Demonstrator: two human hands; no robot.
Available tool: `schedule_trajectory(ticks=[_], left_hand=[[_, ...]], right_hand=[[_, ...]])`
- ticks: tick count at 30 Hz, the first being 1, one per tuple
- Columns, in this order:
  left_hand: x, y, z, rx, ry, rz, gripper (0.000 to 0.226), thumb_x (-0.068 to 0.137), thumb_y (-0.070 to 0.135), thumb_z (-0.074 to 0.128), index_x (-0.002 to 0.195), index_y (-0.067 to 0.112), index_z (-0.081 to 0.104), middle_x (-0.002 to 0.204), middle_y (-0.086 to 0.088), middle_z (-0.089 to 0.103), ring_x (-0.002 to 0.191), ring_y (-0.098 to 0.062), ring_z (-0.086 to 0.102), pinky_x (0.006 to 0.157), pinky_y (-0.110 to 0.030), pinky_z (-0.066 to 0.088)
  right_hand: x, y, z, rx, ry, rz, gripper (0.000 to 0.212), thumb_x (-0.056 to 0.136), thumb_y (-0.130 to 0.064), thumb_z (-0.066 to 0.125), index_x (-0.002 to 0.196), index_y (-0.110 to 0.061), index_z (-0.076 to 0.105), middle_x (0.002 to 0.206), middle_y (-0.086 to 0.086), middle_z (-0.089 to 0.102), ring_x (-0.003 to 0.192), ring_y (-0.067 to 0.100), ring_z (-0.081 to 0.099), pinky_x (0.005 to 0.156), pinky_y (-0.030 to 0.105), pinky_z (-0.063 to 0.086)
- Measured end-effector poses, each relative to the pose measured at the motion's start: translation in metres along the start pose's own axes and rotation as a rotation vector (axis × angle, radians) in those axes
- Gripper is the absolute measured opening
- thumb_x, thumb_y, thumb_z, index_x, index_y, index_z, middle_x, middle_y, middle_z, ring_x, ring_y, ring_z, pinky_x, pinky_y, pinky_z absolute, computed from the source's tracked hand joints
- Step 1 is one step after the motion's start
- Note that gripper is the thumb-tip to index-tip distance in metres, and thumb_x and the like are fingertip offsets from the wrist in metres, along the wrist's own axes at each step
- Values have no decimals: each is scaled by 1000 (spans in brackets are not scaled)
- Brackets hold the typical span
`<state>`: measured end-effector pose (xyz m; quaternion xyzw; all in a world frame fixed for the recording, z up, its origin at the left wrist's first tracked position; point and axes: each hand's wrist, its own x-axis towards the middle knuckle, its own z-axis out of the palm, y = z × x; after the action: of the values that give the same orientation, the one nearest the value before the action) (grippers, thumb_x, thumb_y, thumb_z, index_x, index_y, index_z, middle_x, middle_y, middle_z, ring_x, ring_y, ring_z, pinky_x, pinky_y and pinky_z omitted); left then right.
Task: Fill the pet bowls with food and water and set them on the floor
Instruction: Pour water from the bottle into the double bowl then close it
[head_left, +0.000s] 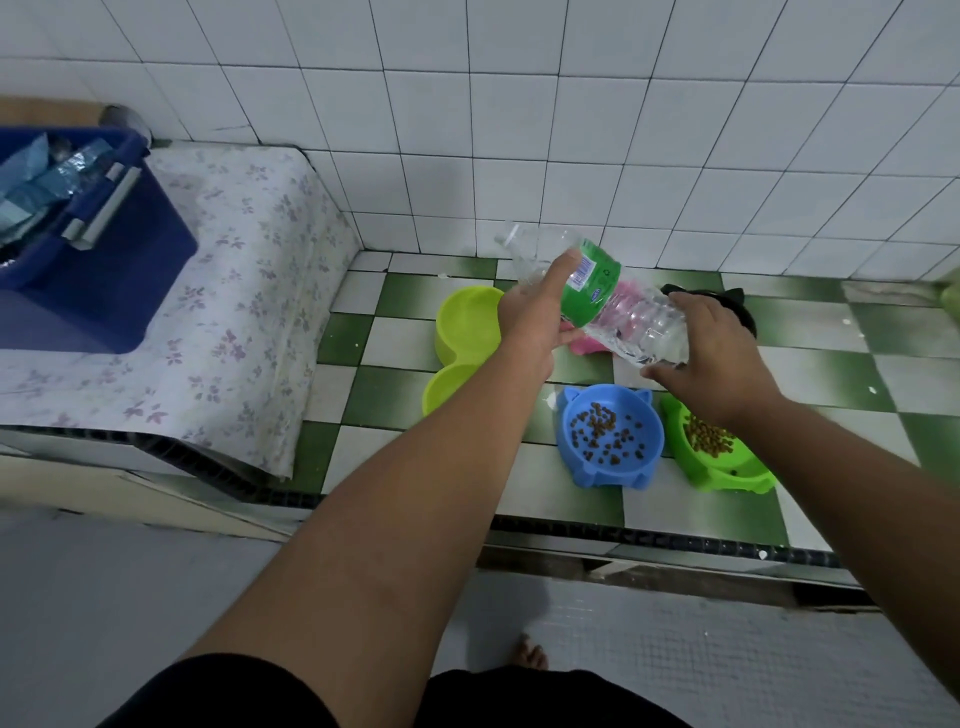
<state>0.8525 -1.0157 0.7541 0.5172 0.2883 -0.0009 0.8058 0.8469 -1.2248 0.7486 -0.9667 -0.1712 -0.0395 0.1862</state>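
Bottle: our water bottle (631, 312) lies tilted at frame centre, above the pink bowl (585, 344).
Left hand (535, 312): grasps its label.
Right hand (719, 353): grasps its base.
Kibble (605, 431): blue bowl (567, 415), green bowl (727, 475).

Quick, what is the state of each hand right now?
Left hand: grips the clear bottle around its middle.
Right hand: holds the same bottle at its base end.
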Motion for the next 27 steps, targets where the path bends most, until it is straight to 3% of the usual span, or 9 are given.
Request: schedule_trajectory(ticks=[3, 7, 9, 12, 17, 22, 27], left_hand=[[-4, 17, -2, 67, -31, 74, 53, 77, 43, 87, 105, 3, 66, 103, -10, 76, 89, -29, 77, 71, -50, 65], [-14, 45, -10, 140, -43, 189, 58, 75, 42, 90, 107, 0, 66, 101, -11, 75, 80, -20, 76, 59, -39, 64], [-20, 58, -16, 160, -24, 239, 59, 69, 44, 91, 102, 2, 66, 96, -11, 74, 77, -20, 75, 58, -40, 64], [-24, 72, -27, 199, 2, 300, 74, 52, 54, 91, 102, 4, 67, 105, -15, 75, 90, -26, 77, 63, -47, 65], [-30, 86, -49, 310, 66, 413, 86, 38, 71, 92, 102, 18, 70, 98, -3, 78, 90, -23, 77, 78, -52, 64], [-51, 95, -72, 391, 75, 518, 72, 47, 65, 88, 101, 21, 68, 99, 1, 75, 92, -18, 75, 83, -47, 63], [-73, 101, -96, 337, 45, 586, 68, 52, 57, 89, 103, 20, 62, 104, 0, 71, 98, -18, 72, 89, -43, 61]], right_hand=[[-1, -11, 0, 67, 60, -4, 91, 73, -26, 89, 147, -3, 41, 143, 19, 48, 132, 38, 44, 109, 49, 37], [-3, -35, -1, 155, 130, -11, 88, 72, -21, 90, 143, -1, 43, 134, 21, 51, 125, 38, 47, 104, 45, 38], [-2, -46, 2, 180, 144, -20, 90, 71, -24, 90, 144, -2, 42, 134, 20, 50, 125, 37, 47, 104, 46, 39], [-1, -64, 9, 224, 167, -47, 92, 71, -28, 89, 145, -3, 41, 135, 19, 49, 126, 37, 46, 106, 44, 39], [-3, -98, 19, 264, 220, -97, 95, 67, -27, 92, 143, 1, 42, 129, 21, 51, 123, 35, 45, 106, 40, 35], [-10, -125, 31, 335, 213, -107, 90, 68, -31, 90, 141, -6, 44, 127, 15, 50, 121, 26, 41, 100, 31, 34], [-17, -155, 41, 419, 215, -123, 85, 67, -30, 91, 134, -1, 47, 124, 15, 52, 118, 30, 47, 102, 41, 40]])
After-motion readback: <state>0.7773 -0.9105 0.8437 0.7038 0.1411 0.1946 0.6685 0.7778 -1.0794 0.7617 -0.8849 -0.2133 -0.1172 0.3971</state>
